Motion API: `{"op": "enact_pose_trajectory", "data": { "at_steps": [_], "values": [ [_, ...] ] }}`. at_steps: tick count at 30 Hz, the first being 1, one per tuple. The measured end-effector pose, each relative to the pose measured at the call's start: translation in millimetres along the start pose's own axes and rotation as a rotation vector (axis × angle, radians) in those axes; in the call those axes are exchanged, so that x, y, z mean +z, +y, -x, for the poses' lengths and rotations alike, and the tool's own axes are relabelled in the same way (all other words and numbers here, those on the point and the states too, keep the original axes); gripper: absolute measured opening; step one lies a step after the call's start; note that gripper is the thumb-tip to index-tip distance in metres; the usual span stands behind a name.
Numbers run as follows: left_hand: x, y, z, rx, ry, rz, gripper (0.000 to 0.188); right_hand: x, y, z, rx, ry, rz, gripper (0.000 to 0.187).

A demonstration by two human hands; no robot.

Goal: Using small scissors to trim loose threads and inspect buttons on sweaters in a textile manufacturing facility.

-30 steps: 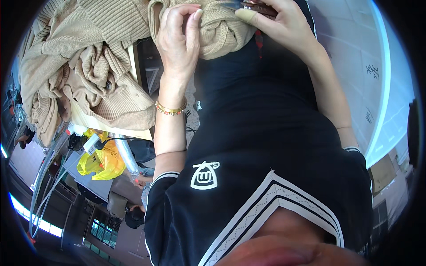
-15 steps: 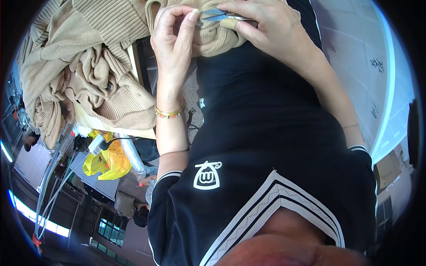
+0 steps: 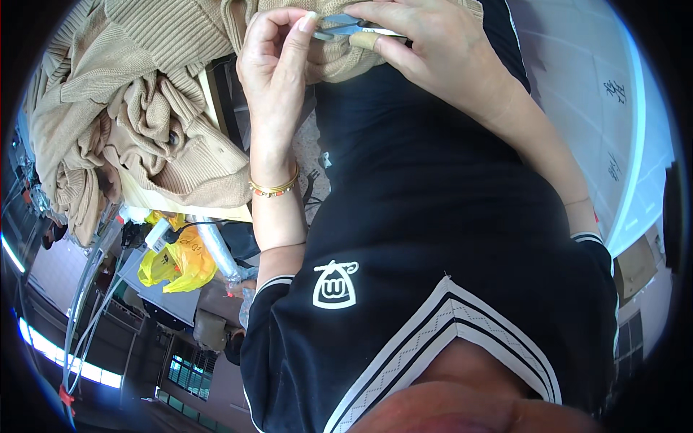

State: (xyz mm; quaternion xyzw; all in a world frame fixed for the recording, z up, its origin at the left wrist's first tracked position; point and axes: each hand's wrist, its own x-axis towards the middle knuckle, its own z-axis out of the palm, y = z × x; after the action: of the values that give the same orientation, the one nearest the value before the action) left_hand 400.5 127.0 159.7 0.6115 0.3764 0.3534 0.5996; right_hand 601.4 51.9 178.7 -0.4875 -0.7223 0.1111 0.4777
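Observation:
My right hand (image 3: 451,54) grips a small pair of thread snips (image 3: 343,30), blades pointing left; one of its fingers is wrapped in tan tape (image 3: 363,40). Just off the blade tips, my left hand (image 3: 278,65) is closed in a pinch, thumb against forefinger. What it pinches is too small to make out. Under both hands, a beige knitted garment (image 3: 336,65) lies bunched across my lap. More of the beige knit (image 3: 94,101), ribbed in places, spreads in folds over the table at the left.
The pale table edge (image 3: 216,211) runs beside my left forearm. Beyond it are a yellow plastic bag (image 3: 177,267), a clear plastic roll (image 3: 216,249) and a grey surface (image 3: 170,294). A large white bin or panel (image 3: 588,108) stands at my right.
Both hands and the snips have shifted slightly left, with the knit on my lap. The pinch and the grip on the snips look the same.

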Motion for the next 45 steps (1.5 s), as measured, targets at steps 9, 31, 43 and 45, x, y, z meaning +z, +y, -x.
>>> {"op": "enact_pose_trajectory", "data": {
  "at_steps": [9, 31, 43, 45],
  "values": [
    [5.9, -2.1, 0.8, 0.079, 0.052, -0.017, 0.012, 0.4, -2.5, -3.4, -0.03, -0.025, 0.166, 0.027],
    [7.6, -4.4, 1.8, 0.15, 0.055, -0.263, 0.033, -47.0, -1.3, -11.0, 0.35, -0.155, 0.152, 0.034],
    [-39.5, 65.1, -7.2, 0.248, 0.129, -0.358, 0.026, -75.3, 35.0, -25.0, 0.876, -0.406, -0.9, 0.011],
    [-46.5, 72.4, -4.2, 0.228, 0.123, -0.411, 0.025, -67.6, 40.0, -35.6, 0.768, -0.269, -0.964, 0.012]
  ]
}}
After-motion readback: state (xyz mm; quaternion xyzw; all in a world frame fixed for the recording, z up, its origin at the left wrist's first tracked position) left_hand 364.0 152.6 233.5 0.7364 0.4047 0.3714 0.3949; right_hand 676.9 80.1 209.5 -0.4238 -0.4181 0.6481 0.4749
